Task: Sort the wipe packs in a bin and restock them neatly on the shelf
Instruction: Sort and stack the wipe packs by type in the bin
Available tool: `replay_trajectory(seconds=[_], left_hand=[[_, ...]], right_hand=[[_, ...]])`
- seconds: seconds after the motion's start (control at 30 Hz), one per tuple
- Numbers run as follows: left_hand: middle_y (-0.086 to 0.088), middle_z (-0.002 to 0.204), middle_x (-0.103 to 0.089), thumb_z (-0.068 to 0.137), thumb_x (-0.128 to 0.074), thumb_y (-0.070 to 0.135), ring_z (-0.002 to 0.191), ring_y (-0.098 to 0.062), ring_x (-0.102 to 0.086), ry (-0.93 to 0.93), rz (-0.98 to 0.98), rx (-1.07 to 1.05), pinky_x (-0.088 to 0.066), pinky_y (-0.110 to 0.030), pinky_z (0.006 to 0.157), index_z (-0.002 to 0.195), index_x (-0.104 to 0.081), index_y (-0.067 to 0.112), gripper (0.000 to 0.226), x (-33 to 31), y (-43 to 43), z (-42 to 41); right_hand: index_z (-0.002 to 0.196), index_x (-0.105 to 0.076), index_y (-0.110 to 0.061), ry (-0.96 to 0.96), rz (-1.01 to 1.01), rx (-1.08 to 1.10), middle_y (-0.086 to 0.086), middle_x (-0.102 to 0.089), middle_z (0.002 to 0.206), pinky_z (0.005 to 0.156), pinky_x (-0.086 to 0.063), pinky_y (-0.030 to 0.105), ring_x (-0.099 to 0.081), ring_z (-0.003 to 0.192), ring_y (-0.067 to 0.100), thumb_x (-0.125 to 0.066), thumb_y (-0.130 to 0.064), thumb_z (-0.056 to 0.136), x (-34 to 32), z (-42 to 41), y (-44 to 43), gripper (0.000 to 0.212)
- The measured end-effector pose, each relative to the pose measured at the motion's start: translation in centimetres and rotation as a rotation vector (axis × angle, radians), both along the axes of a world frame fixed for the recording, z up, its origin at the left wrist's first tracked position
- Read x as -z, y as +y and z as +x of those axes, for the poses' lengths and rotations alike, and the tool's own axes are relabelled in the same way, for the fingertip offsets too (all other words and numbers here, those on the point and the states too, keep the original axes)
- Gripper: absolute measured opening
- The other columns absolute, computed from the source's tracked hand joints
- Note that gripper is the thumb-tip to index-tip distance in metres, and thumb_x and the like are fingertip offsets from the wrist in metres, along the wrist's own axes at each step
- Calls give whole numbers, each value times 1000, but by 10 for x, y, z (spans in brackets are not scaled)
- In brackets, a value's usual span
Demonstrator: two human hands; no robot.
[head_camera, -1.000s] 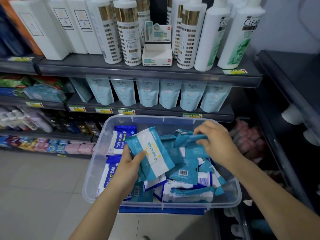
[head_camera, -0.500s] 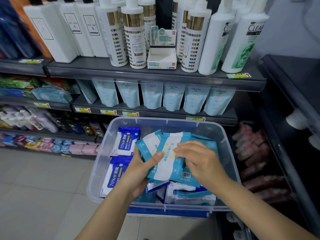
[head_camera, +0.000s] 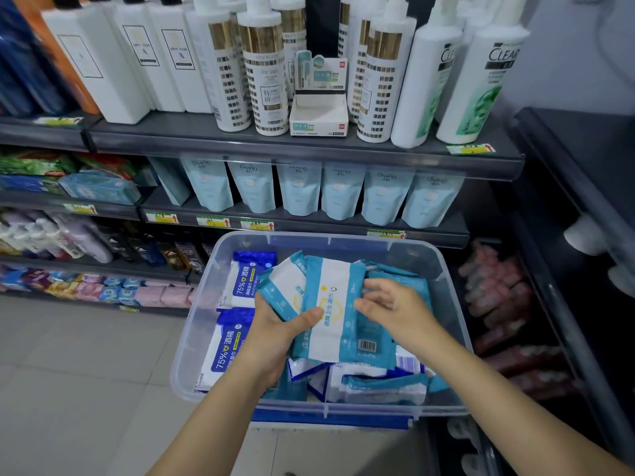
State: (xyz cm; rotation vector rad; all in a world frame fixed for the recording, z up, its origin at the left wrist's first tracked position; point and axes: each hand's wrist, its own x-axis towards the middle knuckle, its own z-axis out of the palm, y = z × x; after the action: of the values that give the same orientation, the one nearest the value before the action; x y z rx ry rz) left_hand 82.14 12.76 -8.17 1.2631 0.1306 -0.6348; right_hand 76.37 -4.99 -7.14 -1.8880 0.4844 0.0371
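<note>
Standing over the clear plastic bin (head_camera: pixel 191 338), the person grasps a fanned stack of teal-and-white wipe packs (head_camera: pixel 330 304) in the left hand (head_camera: pixel 275 334), thumb across the front, while the right hand (head_camera: pixel 395 310) curls its fingers over the top pack's right edge. The stack sits just above loose teal packs (head_camera: pixel 378 388) heaped in the bin's right part, with blue alcohol wipe packs (head_camera: pixel 249 280) along its left side. Pale refill pouches (head_camera: pixel 343 194) stand on the shelf (head_camera: pixel 429 237) behind.
</note>
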Motion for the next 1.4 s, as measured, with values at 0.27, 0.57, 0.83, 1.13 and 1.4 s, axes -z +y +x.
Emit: replay_trajectory(seconds=[0.27,0.57,0.83,1.13,1.4], left_hand=[[4,105,-70,94,-54,24,84,-12,-72,42,-23,0,-58,-31,59,122,-43,32,31,-4,0,1],[3,106,-69,94,-53,27,91,-17,-70,57,13,60,-57,-37,67,107,-46,38,18,0,6,-1],[-1,107,-67,101,-41,32,97,-21,-66,173,-113,-95,-55,-43,74,112,-48,27,14,8,13,9],[-3,115,-63,101,-39,36,94,-14,-67,133,-116,-91,-56,-35,70,123,-41,25,25,6,5,9],[0,111,-67,86,-54,41,93,-16,-70,-10,-73,-68,-58,-33,69,126,-38,29,45,2,5,7]], right_hand=[[134,-41,-20,37,173,77,8,-65,104,65,-53,22,-64,93,18,-65,-2,85,-7,2,10,58],[114,-53,-38,59,126,-46,-2,-55,106,71,-56,27,-64,84,20,-68,4,79,-22,8,12,56],[88,-56,-5,-73,678,365,14,-68,91,56,-57,25,-69,69,19,-52,5,89,-28,10,-10,10],[124,-46,-28,-49,646,330,4,-62,115,74,-58,37,-63,101,22,-60,13,80,-15,14,29,62],[120,-41,-36,59,115,121,-6,-58,113,80,-54,30,-60,99,11,-77,-12,74,-8,13,61,63]])
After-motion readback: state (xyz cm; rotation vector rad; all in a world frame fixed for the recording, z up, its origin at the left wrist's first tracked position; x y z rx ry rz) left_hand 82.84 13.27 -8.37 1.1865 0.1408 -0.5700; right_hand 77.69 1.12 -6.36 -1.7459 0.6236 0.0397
